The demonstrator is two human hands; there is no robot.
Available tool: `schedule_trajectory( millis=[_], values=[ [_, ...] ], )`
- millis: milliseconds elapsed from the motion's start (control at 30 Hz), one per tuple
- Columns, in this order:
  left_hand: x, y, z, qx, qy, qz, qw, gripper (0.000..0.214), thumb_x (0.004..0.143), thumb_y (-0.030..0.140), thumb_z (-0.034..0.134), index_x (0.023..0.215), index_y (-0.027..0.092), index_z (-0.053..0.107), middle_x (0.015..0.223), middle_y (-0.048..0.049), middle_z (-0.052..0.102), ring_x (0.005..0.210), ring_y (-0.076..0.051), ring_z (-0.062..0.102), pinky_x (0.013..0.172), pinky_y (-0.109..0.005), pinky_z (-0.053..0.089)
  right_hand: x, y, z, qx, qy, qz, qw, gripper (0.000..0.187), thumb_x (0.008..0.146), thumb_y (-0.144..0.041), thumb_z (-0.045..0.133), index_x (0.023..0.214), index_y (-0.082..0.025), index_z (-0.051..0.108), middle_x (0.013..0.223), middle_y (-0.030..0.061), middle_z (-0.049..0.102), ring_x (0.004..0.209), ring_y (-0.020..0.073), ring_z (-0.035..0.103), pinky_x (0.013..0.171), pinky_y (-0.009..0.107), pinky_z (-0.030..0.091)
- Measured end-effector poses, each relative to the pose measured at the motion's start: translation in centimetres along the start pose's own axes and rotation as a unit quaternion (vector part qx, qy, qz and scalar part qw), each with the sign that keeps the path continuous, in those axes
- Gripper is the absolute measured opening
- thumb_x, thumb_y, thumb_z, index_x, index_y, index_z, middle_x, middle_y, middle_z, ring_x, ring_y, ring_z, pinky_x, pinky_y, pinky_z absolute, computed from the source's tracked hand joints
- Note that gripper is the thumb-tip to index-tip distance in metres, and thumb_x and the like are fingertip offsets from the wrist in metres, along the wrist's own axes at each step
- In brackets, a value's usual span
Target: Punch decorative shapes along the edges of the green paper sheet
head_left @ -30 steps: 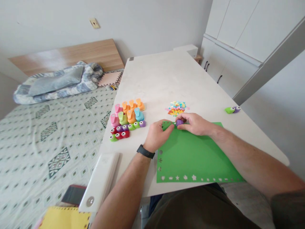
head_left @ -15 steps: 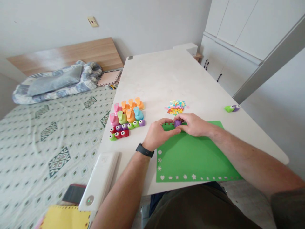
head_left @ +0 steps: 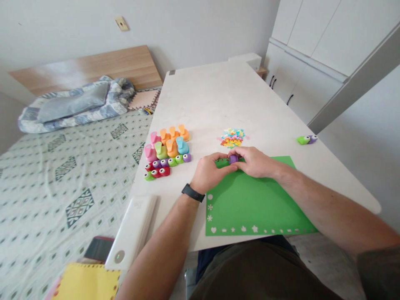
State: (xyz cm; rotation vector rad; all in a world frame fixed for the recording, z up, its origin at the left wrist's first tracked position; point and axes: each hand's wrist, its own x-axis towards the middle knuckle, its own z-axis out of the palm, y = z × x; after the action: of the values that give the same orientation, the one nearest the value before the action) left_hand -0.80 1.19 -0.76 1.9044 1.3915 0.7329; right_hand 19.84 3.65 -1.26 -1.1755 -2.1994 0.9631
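A green sheet of paper (head_left: 250,200) lies flat on the white table (head_left: 218,96), with small punched shapes along its near and left edges. My right hand (head_left: 256,161) is closed on a small purple punch (head_left: 233,158) set on the sheet's far edge. My left hand (head_left: 210,171) is closed too, pinching the sheet's far left corner right beside the punch. A black watch sits on my left wrist.
A cluster of coloured punches (head_left: 167,151) stands left of my hands. A heap of coloured paper cut-outs (head_left: 231,138) lies just beyond them. A green and a purple punch (head_left: 306,139) sit at the right edge. A white box (head_left: 133,231), yellow paper (head_left: 86,282) and a bed (head_left: 62,166) are on the left.
My left hand has shifted a little to the right along the sheet's far edge, closer to the punch. My right hand has stayed on the purple punch. The view has tilted slightly.
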Motion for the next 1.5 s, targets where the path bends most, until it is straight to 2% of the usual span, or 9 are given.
schedule_trajectory(
  millis=[167,533,867,967,1100,1267,1500],
  values=[
    [0.1,-0.2,-0.1,-0.004,-0.004,0.003,1.0,0.048,0.079,0.058,0.076,0.112,0.023,0.076,0.106,-0.0035,0.078,0.096,-0.023,0.071,0.09,-0.034,0.053,0.0,-0.3,0.1,-0.004,-0.003,-0.009,1.0,0.018,0.086,-0.02,0.066,0.103,-0.019,0.068,0.089,0.0024,0.071,0.081,0.0178,0.064,0.075,0.029,0.046],
    [-0.1,0.3,-0.2,-0.002,0.0,0.009,1.0,0.048,0.082,0.057,0.074,0.115,0.022,0.075,0.111,-0.0048,0.077,0.101,-0.024,0.071,0.096,-0.035,0.053,0.0,0.0,-0.1,0.001,0.005,-0.008,1.0,0.02,0.086,-0.024,0.066,0.106,-0.021,0.067,0.095,0.0038,0.073,0.086,0.0199,0.065,0.079,0.032,0.048],
    [0.0,-0.2,-0.5,-0.016,-0.001,0.014,1.0,0.046,0.08,0.053,0.077,0.114,0.022,0.074,0.114,-0.0047,0.077,0.105,-0.023,0.07,0.096,-0.036,0.053,-0.1,0.1,-0.2,0.014,0.029,-0.021,0.999,0.026,0.086,-0.026,0.068,0.111,-0.02,0.067,0.099,0.0056,0.071,0.088,0.0205,0.064,0.083,0.034,0.049],
    [0.0,-0.2,-0.6,-0.012,0.002,0.007,1.0,0.038,0.083,0.046,0.075,0.111,0.022,0.074,0.112,-0.0045,0.077,0.104,-0.023,0.071,0.096,-0.036,0.053,-0.1,0.1,-0.5,0.044,0.034,-0.005,0.998,0.024,0.089,-0.031,0.067,0.11,-0.02,0.066,0.099,0.0051,0.071,0.089,0.0198,0.063,0.084,0.033,0.049],
    [0.1,-0.2,-0.6,-0.001,0.002,0.003,1.0,0.027,0.087,0.036,0.07,0.11,0.023,0.075,0.111,-0.004,0.077,0.102,-0.023,0.071,0.096,-0.037,0.053,0.2,0.4,-0.7,0.096,0.076,0.038,0.992,0.029,0.092,-0.043,0.065,0.109,-0.02,0.066,0.097,0.0044,0.07,0.087,0.0194,0.063,0.083,0.033,0.05],
    [0.2,-0.3,-0.6,0.008,0.006,0.009,1.0,0.024,0.088,0.032,0.068,0.11,0.024,0.075,0.111,-0.0036,0.078,0.104,-0.023,0.071,0.098,-0.037,0.053,0.6,0.6,-0.9,0.227,0.096,0.059,0.967,0.037,0.094,-0.055,0.061,0.102,-0.019,0.065,0.102,0.0068,0.072,0.094,0.0199,0.065,0.088,0.034,0.051],
    [-0.1,-0.3,-0.5,0.0,0.007,0.036,0.999,0.027,0.09,0.029,0.064,0.114,0.024,0.074,0.114,-0.0032,0.077,0.107,-0.021,0.07,0.1,-0.036,0.053,0.7,0.2,-1.1,0.271,0.117,0.092,0.951,0.044,0.095,-0.061,0.056,0.101,-0.018,0.067,0.099,0.0076,0.073,0.087,0.0178,0.066,0.083,0.031,0.052]
  ],
)
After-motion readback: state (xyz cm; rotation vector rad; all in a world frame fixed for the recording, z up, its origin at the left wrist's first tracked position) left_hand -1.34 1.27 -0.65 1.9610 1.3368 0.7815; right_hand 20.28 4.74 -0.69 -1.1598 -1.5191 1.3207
